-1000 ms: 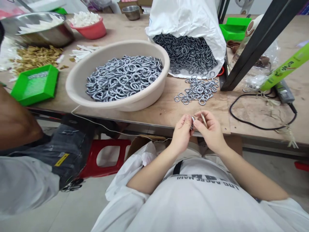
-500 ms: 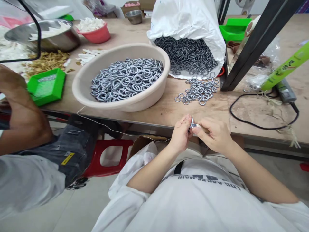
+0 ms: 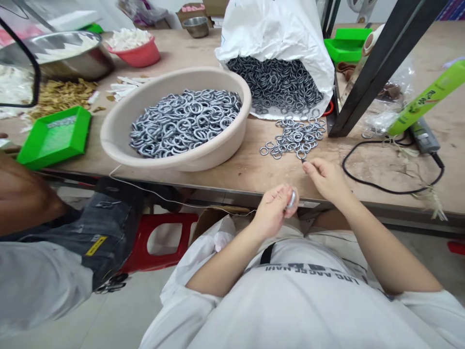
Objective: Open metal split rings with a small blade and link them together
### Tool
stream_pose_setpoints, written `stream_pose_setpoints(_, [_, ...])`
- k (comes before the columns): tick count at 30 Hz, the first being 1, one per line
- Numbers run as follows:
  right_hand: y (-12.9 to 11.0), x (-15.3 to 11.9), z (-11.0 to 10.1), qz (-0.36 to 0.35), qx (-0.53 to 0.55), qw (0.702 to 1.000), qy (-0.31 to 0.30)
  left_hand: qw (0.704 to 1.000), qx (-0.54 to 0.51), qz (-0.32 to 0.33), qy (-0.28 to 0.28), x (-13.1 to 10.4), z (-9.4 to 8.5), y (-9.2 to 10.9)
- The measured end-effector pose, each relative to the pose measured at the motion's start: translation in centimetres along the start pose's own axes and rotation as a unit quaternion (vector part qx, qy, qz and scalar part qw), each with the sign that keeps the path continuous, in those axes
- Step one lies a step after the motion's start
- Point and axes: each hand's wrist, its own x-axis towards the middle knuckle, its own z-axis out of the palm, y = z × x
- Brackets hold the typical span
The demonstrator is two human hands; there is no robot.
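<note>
My left hand [image 3: 274, 208] is closed around a grey metal ring [image 3: 291, 199], just in front of the table edge. Part of the ring stands out between thumb and fingers. Over the table, my right hand [image 3: 327, 179] pinches a small bladed tool [image 3: 304, 162]; only its dark tip shows, the rest being hidden in the fingers. That tip is at the near edge of a loose pile of rings [image 3: 298, 135], close to one ring [image 3: 301, 154]. Whether they touch I cannot tell.
A wide beige basin [image 3: 174, 162] full of rings stands left of the pile. Behind lies an open white sack [image 3: 272, 29] of rings. A black metal post [image 3: 363, 87] and a cable [image 3: 363, 182] are on the right. A co-worker's arm [image 3: 29, 194] is at left.
The hands have come apart. My right hand has moved up and away with the tool toward the ring pile, while my left hand stays low with the ring. The view has shifted slightly.
</note>
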Motion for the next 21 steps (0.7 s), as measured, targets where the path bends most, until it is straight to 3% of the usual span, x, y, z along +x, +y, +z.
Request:
stream_pose_setpoints(5, [1.0, 4.1, 0.7, 0.000, -0.189, 0.982, -0.017, 0.999, -0.011, -0.006, 0.049, 0.8, -1.3, 0.4])
stream_pose_setpoints(8, [0.8, 4.8, 0.9, 0.011, -0.188, 0.982, -0.025, 0.994, -0.065, -0.048, 0.066, 1.3, -2.2, 0.8])
stream_pose_setpoints(10, [0.3, 4.2, 0.8, 0.009, -0.078, 0.997, -0.024, 0.987, -0.107, -0.080, 0.087, 1.6, -2.3, 1.1])
stream_pose_setpoints(12, [-0.6, 2.7, 0.7, 0.018, 0.118, 0.992, -0.050, 0.983, -0.113, -0.094, 0.114, 1.8, -2.1, 1.0])
stream_pose_setpoints(15, [-2.3, 0.0, 0.9, 0.069, 0.384, 0.914, -0.110, 0.986, -0.073, -0.073, 0.133, 2.1, -1.1, 0.2])
stream_pose_setpoints(18, [-3.3, -1.8, 1.4, 0.111, 0.486, 0.861, -0.100, 0.989, -0.046, -0.048, 0.133, 2.2, -0.3, -0.7])
stream_pose_setpoints(21, [-3.3, -2.2, 1.7, 0.117, 0.506, 0.850, -0.090, 0.991, -0.046, -0.053, 0.116, 2.1, -0.2, -1.0])
